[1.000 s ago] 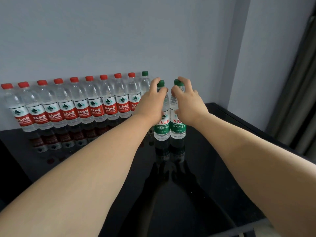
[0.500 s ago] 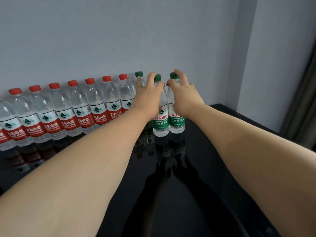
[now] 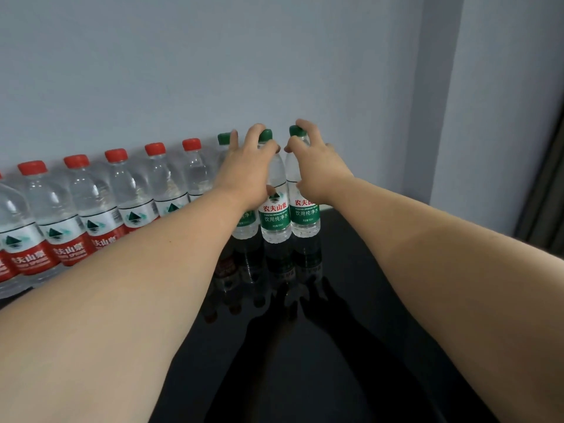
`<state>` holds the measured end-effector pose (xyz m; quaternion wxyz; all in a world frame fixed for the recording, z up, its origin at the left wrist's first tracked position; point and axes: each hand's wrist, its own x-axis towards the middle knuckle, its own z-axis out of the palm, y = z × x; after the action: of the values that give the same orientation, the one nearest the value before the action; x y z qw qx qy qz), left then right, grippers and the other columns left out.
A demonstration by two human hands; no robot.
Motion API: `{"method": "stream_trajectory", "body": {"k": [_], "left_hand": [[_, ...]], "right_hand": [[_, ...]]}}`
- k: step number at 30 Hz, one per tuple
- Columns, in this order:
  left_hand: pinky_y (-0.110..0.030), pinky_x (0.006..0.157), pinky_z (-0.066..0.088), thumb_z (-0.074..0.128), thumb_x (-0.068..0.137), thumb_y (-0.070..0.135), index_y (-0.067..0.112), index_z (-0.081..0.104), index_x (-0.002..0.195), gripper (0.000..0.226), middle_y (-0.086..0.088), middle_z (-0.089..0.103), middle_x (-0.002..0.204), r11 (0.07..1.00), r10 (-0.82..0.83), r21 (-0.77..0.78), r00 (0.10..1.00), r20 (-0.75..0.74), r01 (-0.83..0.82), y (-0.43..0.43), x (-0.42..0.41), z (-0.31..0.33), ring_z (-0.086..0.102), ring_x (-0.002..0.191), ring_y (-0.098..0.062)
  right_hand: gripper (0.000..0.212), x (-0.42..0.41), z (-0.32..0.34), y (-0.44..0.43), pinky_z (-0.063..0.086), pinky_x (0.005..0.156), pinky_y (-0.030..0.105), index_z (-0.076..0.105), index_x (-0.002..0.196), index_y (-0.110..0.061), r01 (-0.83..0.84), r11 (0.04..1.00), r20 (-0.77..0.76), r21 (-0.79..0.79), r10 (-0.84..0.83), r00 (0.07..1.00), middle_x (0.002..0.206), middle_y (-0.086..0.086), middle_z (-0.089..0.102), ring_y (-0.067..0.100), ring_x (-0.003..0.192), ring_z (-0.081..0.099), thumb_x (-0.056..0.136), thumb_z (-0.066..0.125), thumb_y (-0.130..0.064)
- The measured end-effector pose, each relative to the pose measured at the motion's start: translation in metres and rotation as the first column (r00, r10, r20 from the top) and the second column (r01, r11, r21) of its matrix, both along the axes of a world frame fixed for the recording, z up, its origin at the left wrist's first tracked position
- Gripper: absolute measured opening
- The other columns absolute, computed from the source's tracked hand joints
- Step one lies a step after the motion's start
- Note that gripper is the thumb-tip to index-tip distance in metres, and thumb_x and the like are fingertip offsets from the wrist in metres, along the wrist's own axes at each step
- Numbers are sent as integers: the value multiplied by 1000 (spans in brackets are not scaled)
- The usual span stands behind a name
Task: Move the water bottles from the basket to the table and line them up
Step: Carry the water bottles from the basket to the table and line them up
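Left hand (image 3: pixel 248 172): fingers curled over the shoulder and neck of the middle green-capped bottle (image 3: pixel 274 219), closed round it, with the cap showing between the fingers. Right hand (image 3: pixel 320 169): wrapped the same way round the end green-capped bottle (image 3: pixel 305 215), one finger lying over the cap.

Both held bottles stood upright with their bases on the glossy black surface (image 3: pixel 366 346), close against the wall (image 3: pixel 213 71). Their labels sat side by side; whether the two bodies touched could not be told.

The first green-capped bottle (image 3: pixel 244 222) stood upright just left of the pair, mostly hidden behind the left wrist, with its cap visible beside the left fingers. Contact between those fingers and this bottle could not be told.

The red-capped bottles (image 3: pixel 131 193) continued the same line leftward along the wall, upright and packed shoulder to shoulder, red labels facing out. The line ran out of view at the left edge.

The green-capped three carried green and white labels. The surface mirrored the bottles and both forearms. A dark curtain (image 3: pixel 546 193) hung at the right edge.
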<state>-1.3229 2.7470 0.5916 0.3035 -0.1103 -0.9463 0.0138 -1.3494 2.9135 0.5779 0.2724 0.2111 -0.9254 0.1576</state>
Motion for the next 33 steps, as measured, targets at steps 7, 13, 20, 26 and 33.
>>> {"method": "stream_trajectory", "body": {"k": [7, 13, 20, 26, 33], "left_hand": [[-53, 124, -10, 90, 72, 40, 20, 53, 140, 79, -11, 31, 159, 987, 36, -150, 991, -127, -55, -1, -21, 3, 51, 133, -32], [-52, 123, -12, 88, 73, 35, 22, 52, 140, 77, -13, 32, 156, 977, 68, -191, 989, -135, -93, -3, -34, 3, 48, 134, -34], [-51, 123, -12, 89, 72, 27, 21, 52, 140, 78, -14, 34, 154, 972, 75, -210, 982, -173, -111, -9, -42, 0, 50, 131, -33], [-52, 124, -11, 87, 73, 24, 20, 52, 138, 74, -16, 32, 155, 968, 87, -217, 980, -179, -126, -8, -47, -3, 49, 133, -32], [-52, 125, -11, 83, 78, 21, 18, 42, 147, 81, -21, 15, 165, 965, 104, -220, 980, -170, -141, -10, -42, -6, 39, 143, -33]], "right_hand": [[75, -22, -1, -3, 42, 73, 34, 42, 143, -24, -9, 1000, 3, 0, 9, 1000, 168, -3, -3, 39, 116, 49, 80, 68, 7], [75, -39, 0, -10, 42, 74, 35, 43, 142, -26, -18, 1000, 0, 7, 18, 1000, 167, -5, -2, 40, 121, 47, 80, 70, 5], [72, -54, -2, -13, 43, 72, 35, 46, 135, -27, -57, 998, -19, 4, 57, 998, 167, -7, 0, 36, 109, 53, 76, 70, 5], [68, -62, -6, -12, 42, 76, 35, 46, 132, -25, -76, 997, -40, -4, 75, 996, 167, -5, 1, 37, 106, 57, 76, 75, -1], [73, -61, -6, -7, 44, 79, 38, 41, 142, -27, -99, 995, -24, 25, 99, 995, 169, -6, -9, 39, 110, 56, 82, 76, -6]]}}
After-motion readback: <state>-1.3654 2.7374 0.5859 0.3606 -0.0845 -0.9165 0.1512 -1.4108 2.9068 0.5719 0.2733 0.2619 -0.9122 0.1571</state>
